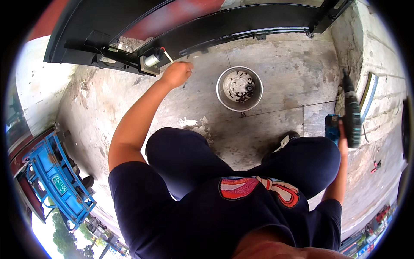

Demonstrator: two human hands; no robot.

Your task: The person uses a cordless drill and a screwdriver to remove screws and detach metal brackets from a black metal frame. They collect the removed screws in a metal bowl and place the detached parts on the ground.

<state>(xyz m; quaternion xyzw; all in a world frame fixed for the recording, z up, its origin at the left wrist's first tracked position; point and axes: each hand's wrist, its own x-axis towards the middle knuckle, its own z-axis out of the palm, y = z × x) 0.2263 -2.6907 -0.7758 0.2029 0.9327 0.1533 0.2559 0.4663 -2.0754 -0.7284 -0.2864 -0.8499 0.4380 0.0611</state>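
My left hand (176, 74) is closed around the lower end of a thin white rod (168, 55) with a red tip, beside a silver cylinder (152, 59) on a long black metal assembly (95, 26). My right hand (343, 138) grips a teal-and-black power drill (351, 121) at my right side, its long bit pointing away from me. Between my hands, farther forward than my knees, a round metal pan (224, 98) holds several small dark screws and a dark round part (249, 87).
A concrete step (370, 52) runs along the right, with a pale blue-edged strip (370, 95) and a small red-and-black object (376, 166) near it. A blue vehicle (56, 172) stands behind at the lower left. My bent knees and a shoe (284, 140) are below me.
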